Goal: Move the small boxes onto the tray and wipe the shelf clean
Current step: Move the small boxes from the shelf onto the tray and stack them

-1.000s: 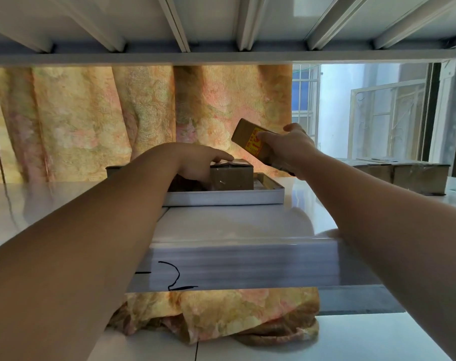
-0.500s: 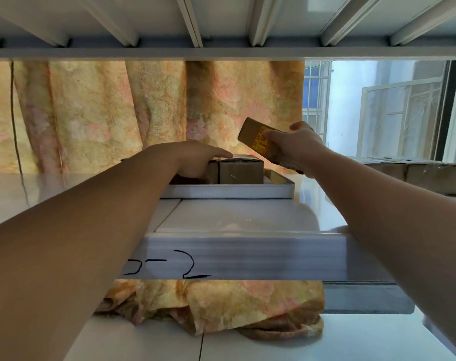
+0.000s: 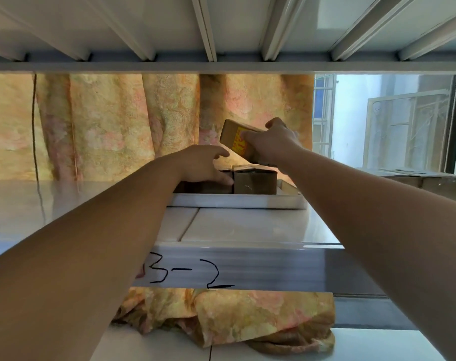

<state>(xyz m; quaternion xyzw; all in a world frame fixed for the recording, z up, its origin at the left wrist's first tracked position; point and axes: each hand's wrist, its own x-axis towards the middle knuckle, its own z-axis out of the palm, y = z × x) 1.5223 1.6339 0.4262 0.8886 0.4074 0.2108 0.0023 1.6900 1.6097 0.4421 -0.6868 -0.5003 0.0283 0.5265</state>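
A shallow white tray sits on the white shelf. A small brown cardboard box stands in it, with a darker box to its left. My left hand lies over the darker box, fingers reaching toward the brown one. My right hand grips a tilted brown box with a yellow and red label in the air, just above the box in the tray.
More cardboard boxes lie on the shelf at the far right. A floral curtain hangs behind the shelf and bunches up below it. The upper shelf's ribbed underside is close overhead. The front edge carries handwritten marks.
My right hand has carried the labelled box a little left and lower, closer over the tray. My left hand has stayed on the boxes in the tray. The camera has shifted.
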